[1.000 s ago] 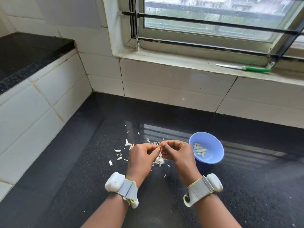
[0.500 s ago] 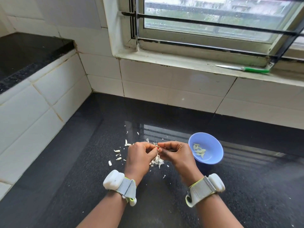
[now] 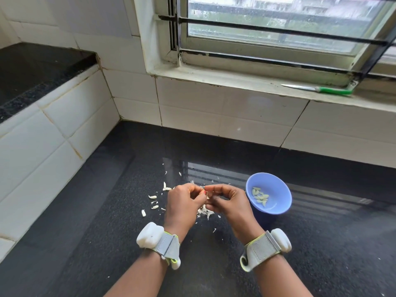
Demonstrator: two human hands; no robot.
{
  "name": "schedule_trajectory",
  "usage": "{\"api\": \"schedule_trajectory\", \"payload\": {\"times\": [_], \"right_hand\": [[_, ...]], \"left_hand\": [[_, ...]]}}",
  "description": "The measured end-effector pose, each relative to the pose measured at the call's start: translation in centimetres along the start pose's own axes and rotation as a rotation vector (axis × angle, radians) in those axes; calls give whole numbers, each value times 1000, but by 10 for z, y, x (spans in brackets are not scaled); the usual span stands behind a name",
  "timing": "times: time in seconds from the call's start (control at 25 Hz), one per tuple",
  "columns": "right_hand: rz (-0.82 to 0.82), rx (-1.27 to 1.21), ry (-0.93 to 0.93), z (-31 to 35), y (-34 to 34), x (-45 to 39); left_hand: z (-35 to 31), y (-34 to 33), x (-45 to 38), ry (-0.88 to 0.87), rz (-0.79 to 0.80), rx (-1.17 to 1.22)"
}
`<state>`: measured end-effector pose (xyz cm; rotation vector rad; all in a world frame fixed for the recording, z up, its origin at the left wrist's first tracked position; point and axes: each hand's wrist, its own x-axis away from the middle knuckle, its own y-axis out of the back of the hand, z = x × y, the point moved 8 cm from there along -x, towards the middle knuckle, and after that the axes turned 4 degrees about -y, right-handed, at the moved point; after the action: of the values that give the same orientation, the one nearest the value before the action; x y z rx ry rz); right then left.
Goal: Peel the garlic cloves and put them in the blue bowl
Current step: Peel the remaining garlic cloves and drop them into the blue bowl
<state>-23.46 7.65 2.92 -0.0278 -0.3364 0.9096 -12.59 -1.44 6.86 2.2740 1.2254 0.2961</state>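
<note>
My left hand [image 3: 184, 203] and my right hand [image 3: 227, 202] meet fingertip to fingertip above the black counter, both pinching a small garlic clove [image 3: 207, 197] that is mostly hidden between the fingers. Just right of my right hand stands the blue bowl [image 3: 276, 187], holding several peeled pale cloves [image 3: 260, 198]. Under and left of my hands lie scattered white garlic skins [image 3: 153, 197], and a small heap of skins [image 3: 203, 212] shows between my wrists.
The black granite counter [image 3: 107, 232] is bounded by white tiled walls at the left and back. A green-handled knife [image 3: 317, 89] lies on the window sill at the back right. A raised black ledge [image 3: 32, 69] is at the far left.
Both hands have stayed together over the skins, working at the clove; the fingers shifted slightly. The bowl has not moved.
</note>
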Motion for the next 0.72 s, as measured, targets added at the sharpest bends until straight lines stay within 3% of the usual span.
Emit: {"api": "schedule_trajectory", "payload": {"times": [0.2, 0.44, 0.6, 0.72], "right_hand": [[-34, -38, 8, -1, 2, 0], [-123, 54, 55, 3, 7, 0], [-77, 121, 70, 2, -1, 1], [18, 155, 83, 5, -2, -3]], "left_hand": [[6, 0, -1, 16, -5, 49], [17, -13, 3, 124, 59, 315], [22, -13, 4, 190, 45, 347], [23, -25, 14, 374, 136, 606]]}}
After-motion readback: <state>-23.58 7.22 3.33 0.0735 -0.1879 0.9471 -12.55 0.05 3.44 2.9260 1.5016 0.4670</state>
